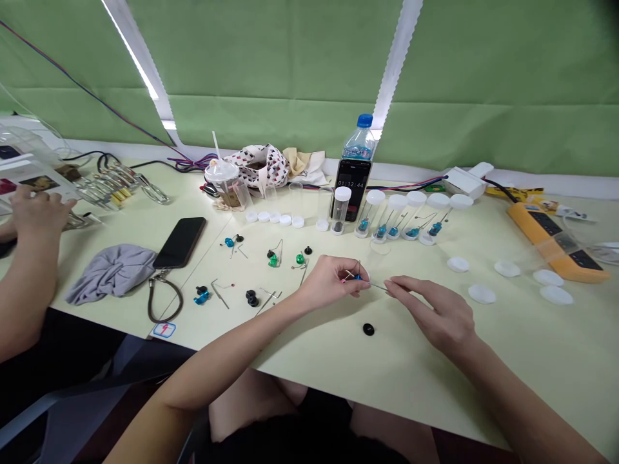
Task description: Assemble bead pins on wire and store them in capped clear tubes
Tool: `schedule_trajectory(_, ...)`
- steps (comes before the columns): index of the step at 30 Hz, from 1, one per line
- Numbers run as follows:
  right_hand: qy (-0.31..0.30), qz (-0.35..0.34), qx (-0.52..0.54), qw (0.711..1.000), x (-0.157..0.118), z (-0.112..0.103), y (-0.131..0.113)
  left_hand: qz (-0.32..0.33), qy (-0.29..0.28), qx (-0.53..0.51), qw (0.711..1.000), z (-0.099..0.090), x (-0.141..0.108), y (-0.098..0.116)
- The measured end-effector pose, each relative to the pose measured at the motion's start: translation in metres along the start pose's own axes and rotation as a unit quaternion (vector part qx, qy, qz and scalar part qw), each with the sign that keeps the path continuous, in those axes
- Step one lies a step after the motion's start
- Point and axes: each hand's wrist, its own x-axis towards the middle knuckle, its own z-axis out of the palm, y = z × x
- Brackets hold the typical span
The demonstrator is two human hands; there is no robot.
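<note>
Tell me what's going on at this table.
A person's left hand pinches a small blue part, while the right hand reaches to a thin wire running from it. Loose green parts lie on the table, capped clear tubes stand behind, and a co-worker's hand is at far left.

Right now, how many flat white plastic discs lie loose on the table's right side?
5 flat white plastic discs: one farthest left, two mid-group, two beside the orange power strip.
</note>
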Motion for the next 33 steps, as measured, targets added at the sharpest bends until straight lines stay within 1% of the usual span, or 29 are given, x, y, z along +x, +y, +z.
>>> schedule_trajectory(5,0.003,0.011,0.021,1.000,-0.001,-0.001,0.001,0.011,-0.006,0.017,1.000,0.000,-0.001,0.002)
schedule_trajectory(7,-0.005,0.017,0.017,1.000,-0.002,-0.001,0.002,0.010,-0.007,0.019,1.000,-0.001,-0.001,0.002)
schedule_trajectory(9,-0.008,0.012,0.006,1.000,-0.003,0.000,0.002,0.009,-0.008,0.014,1.000,-0.001,-0.001,0.002)
schedule_trajectory(13,0.010,-0.009,-0.002,1.000,-0.003,0.002,0.003,0.010,-0.004,0.002,1.000,0.000,-0.001,-0.001)
schedule_trajectory(16,0.010,-0.003,0.010,1.000,-0.001,0.003,0.001,0.016,-0.002,-0.005,1.000,0.001,-0.001,-0.001)
schedule_trajectory(21,0.017,0.037,0.042,0.998,0.005,0.002,-0.004,0.026,-0.003,-0.025,0.999,0.000,-0.001,0.003)
schedule_trajectory(26,0.024,0.079,0.080,0.993,0.011,0.002,-0.011,0.025,-0.005,-0.005,1.000,-0.001,0.000,0.003)
schedule_trajectory(29,0.017,0.117,0.139,0.983,0.011,0.003,-0.013,0.022,-0.003,-0.002,1.000,-0.002,0.000,0.002)
schedule_trajectory(33,-0.002,0.170,0.222,0.960,0.010,0.006,-0.016,0.024,0.004,0.011,1.000,-0.001,0.000,0.003)
